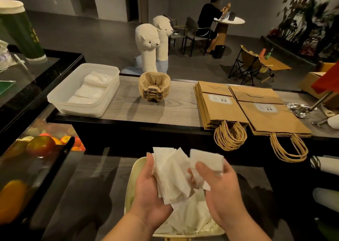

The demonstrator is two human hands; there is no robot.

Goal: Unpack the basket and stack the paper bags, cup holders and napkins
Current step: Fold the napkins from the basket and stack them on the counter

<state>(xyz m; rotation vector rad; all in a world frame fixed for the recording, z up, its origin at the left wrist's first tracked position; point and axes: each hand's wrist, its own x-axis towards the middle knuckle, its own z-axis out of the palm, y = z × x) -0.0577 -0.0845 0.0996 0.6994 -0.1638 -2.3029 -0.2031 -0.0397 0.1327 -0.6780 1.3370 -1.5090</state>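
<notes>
Left hand (146, 191) is palm up over the basket (131, 182), fingers and thumb curled round a fanned bunch of napkins (170, 176). Sheets are splayed, edges not squared. Right hand (220, 191) pinches a smaller wad (207, 160) between thumb and fingers, touching the bunch. More loose sheets (189, 217) lie crumpled in the basket below, so unpacking isn't finished.

Risks, as I read it:
- The fan looks held at its lower end only, with the upper sheets free. Merging the wad in or lifting fast likely sheds sheets, back into the basket or onto the dark counter beside it.
- Squeezing harder to compensate crumples them, and they won't sit flat on a stack.
- Destination is probably the tub (60, 101) at the left end of the bench (174, 108), near the front edge, with folded stacks (91, 88) already inside. It's a reach up and left, and an unsquared bunch dropped in would skew those stacks.
- Cup holders (154, 86) sit nested mid-bench toward the back edge, right of the tub and apart from it. A forearm sweeping past could knock them.
- Bags (218, 103) lie in two flat stacks at the right end, handles hanging over the front edge. A snagged handle could drag a stack off.
</notes>
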